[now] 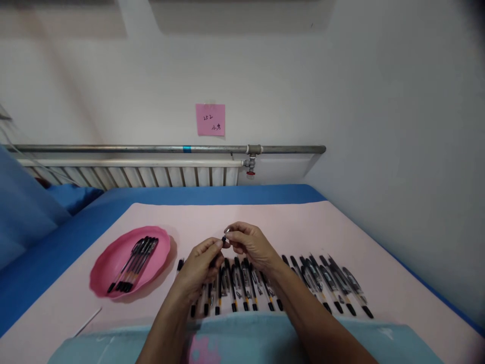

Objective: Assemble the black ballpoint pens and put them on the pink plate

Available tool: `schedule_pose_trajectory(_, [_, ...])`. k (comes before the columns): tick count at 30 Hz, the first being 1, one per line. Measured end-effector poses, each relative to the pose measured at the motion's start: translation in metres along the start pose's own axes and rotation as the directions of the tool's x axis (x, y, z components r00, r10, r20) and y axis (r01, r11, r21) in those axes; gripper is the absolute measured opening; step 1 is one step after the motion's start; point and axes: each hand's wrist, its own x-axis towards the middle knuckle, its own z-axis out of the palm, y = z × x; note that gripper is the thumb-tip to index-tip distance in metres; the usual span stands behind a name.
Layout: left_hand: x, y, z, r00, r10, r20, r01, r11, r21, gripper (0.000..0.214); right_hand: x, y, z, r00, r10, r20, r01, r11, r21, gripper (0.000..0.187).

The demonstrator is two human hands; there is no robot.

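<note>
My left hand (199,268) and my right hand (250,246) meet above the middle of a pink sheet (265,222), fingertips pinched together on one black pen (223,240). The left hand grips the pen's barrel, mostly hidden in its fingers. The right hand pinches the pen's small black end. Below the hands lies a row of several black-and-clear pens (326,285), side by side, running to the right. A pink oval tray (109,263) to the left holds several more such pens (134,263).
The pink sheet lies on a blue bed surface (45,253). A light blue cloth (246,338) covers the near edge. A thin white stick (88,321) lies at the near left. A radiator and a metal pipe (151,149) run along the white wall, under a pink note (210,120).
</note>
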Motion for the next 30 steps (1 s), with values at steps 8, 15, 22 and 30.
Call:
schedule_pose_trajectory(8, [0.0, 0.002, -0.001, 0.998, -0.064, 0.008, 0.064, 0.998, 0.006, 0.028, -0.002, -0.003, -0.008, 0.993, 0.043, 0.113, -0.027, 0.99, -0.139, 0.012])
schedule_pose_trajectory(15, [0.002, 0.002, 0.001, 0.997, 0.048, -0.06, -0.043, 0.995, 0.093, 0.028, -0.002, 0.005, -0.001, 0.998, 0.062, 0.026, -0.059, 0.991, -0.122, 0.019])
schedule_pose_trajectory(22, [-0.002, 0.004, 0.0, 1.0, 0.018, -0.018, -0.018, 1.0, 0.014, 0.028, -0.001, 0.005, 0.002, 0.999, 0.01, 0.052, -0.012, 0.999, 0.043, 0.019])
schedule_pose_trajectory(30, [-0.002, 0.004, 0.002, 1.0, 0.014, -0.015, -0.014, 1.0, 0.005, 0.029, -0.001, 0.008, 0.003, 0.998, -0.055, 0.027, 0.056, 0.998, -0.026, 0.022])
